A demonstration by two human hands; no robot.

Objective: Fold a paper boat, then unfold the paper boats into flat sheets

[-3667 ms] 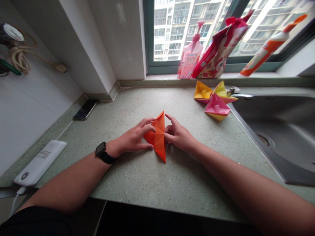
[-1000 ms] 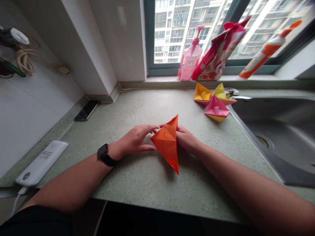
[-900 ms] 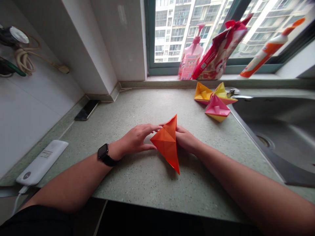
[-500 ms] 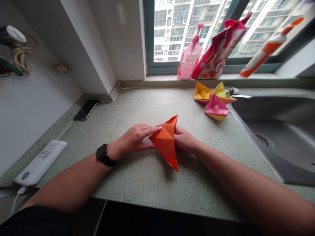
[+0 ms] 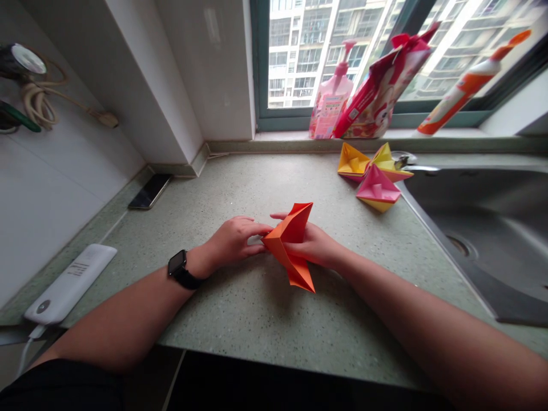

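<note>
1. The origami shape of creased orange paper (image 5: 276, 242) is held over the middle of the speckled grey-green stone counter (image 5: 240, 319), well in from its front edge, its shadow falling beneath.
2. It should prove very light and springy, crisp along its creases but easily crushed or torn at the points. The layered centre looks the safest hold; the flaring wings want only a light touch.
3. The right hand (image 5: 317, 242) grips it with the thumb laid inside the open fold and fingers behind, mostly hidden.
4. The left hand (image 5: 233, 240) appears to pinch the shape's left point between thumb and forefinger.
5. Near the counter's back edge, beside the sink, sits a folded-paper cluster in yellow and pink (image 5: 377, 185), its pockets open.
6. On the white windowsill (image 5: 282, 136) stand a pink plastic pump bottle (image 5: 331, 105), a red printed plastic bag (image 5: 381, 91) and a white-and-orange squeeze bottle (image 5: 460, 97); I cannot tell how full they are.
7. The brushed steel sink (image 5: 483, 228) borders the counter's right side, its drain visible.
</note>
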